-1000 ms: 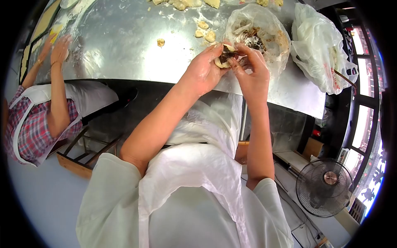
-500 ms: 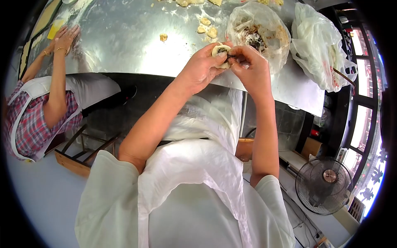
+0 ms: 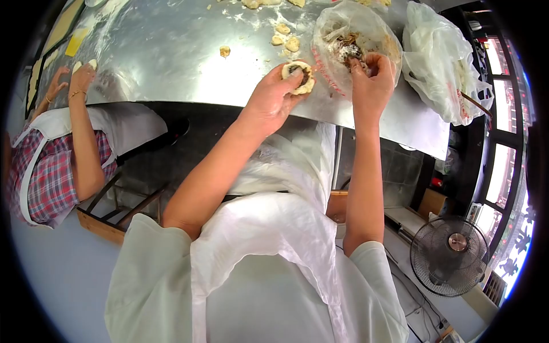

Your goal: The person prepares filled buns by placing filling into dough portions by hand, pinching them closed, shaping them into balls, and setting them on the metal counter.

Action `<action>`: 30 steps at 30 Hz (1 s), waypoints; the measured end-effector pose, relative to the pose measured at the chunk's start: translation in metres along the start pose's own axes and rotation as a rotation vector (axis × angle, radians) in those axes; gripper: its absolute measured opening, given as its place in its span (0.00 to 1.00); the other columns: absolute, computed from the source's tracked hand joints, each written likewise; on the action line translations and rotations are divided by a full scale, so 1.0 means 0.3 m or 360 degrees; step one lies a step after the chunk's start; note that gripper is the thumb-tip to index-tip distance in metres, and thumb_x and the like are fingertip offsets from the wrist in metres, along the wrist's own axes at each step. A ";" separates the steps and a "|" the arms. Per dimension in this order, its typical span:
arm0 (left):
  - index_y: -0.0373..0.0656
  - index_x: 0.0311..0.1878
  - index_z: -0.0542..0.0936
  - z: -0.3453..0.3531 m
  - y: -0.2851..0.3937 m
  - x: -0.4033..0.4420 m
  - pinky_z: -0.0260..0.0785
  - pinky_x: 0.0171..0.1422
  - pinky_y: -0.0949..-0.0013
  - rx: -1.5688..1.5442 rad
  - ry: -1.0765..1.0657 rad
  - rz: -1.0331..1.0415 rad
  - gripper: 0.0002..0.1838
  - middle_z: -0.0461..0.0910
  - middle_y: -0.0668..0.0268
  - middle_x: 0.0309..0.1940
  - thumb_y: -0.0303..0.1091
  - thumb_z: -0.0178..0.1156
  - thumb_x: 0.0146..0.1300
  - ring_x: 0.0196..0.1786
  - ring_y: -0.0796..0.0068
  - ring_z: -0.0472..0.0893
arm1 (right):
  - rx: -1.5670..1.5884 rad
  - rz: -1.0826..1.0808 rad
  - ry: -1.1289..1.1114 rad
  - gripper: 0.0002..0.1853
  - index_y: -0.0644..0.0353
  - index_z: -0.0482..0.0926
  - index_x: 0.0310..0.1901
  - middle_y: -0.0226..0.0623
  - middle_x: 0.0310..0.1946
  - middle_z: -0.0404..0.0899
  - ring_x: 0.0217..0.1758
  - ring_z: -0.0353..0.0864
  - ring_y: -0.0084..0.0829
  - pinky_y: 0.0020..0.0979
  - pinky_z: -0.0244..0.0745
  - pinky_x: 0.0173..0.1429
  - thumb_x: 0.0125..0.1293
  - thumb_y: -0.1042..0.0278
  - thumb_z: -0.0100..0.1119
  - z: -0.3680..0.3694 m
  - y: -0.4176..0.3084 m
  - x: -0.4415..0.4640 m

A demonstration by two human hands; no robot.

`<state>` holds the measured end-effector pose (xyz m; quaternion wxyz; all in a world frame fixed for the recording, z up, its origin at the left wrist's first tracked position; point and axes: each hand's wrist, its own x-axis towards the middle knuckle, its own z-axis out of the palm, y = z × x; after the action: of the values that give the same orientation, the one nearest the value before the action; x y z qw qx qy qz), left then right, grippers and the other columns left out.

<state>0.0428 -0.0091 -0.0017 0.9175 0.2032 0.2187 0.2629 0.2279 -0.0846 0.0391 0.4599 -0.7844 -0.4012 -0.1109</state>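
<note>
My left hand (image 3: 269, 98) holds a round of pale dough (image 3: 309, 86) just over the table's near edge, with the thumb pressed on the dark filling (image 3: 297, 78) in its middle. My right hand (image 3: 373, 86) reaches into an open clear plastic bag (image 3: 386, 37). Its thumb and fingers pinch at the dark, stringy filling (image 3: 346, 44) there, which has white powder on it. Fingertips partly hide what is between them. Small dough pieces (image 3: 292, 44) lie on the metal table left of the bag.
Floury metal table (image 3: 171, 57) stretches across the front. A second, knotted-looking plastic bag (image 3: 437, 63) stands at right. On the left, a co-worker's hands (image 3: 83, 77) handle pale dough near a yellow scraper (image 3: 76, 42). A fan (image 3: 449, 257) stands at lower right.
My right hand has left the dough round and moved up and right into the bag of filling. The left hand tilted the round more open. The co-worker's hands have moved apart and lower.
</note>
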 end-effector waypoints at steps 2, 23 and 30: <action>0.34 0.68 0.72 0.006 0.010 -0.010 0.74 0.75 0.57 0.0021 0.0022 0.0035 0.20 0.80 0.55 0.63 0.32 0.60 0.79 0.65 0.61 0.81 | 0.0048 0.0216 -0.0180 0.11 0.64 0.83 0.44 0.39 0.38 0.82 0.39 0.81 0.35 0.35 0.77 0.48 0.59 0.79 0.70 -0.007 0.058 0.014; 0.35 0.66 0.76 0.073 0.063 -0.073 0.75 0.72 0.62 0.0218 -0.0037 -0.0056 0.21 0.83 0.62 0.59 0.35 0.65 0.77 0.61 0.70 0.83 | 0.0259 0.0186 -0.0520 0.29 0.59 0.82 0.65 0.45 0.62 0.84 0.68 0.81 0.39 0.35 0.71 0.74 0.59 0.82 0.64 -0.084 0.084 -0.013; 0.35 0.63 0.79 0.093 0.072 -0.082 0.79 0.62 0.65 0.0173 0.0007 -0.0177 0.19 0.85 0.64 0.54 0.35 0.66 0.76 0.54 0.73 0.85 | 0.0566 0.0127 -0.1169 0.45 0.61 0.70 0.75 0.46 0.72 0.76 0.74 0.76 0.41 0.38 0.69 0.78 0.58 0.66 0.82 -0.123 -0.138 -0.071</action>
<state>0.0295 -0.0135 0.0390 0.9178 0.2397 0.2455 0.1996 0.1908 -0.1152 0.0742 0.4185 -0.6951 -0.5207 0.2655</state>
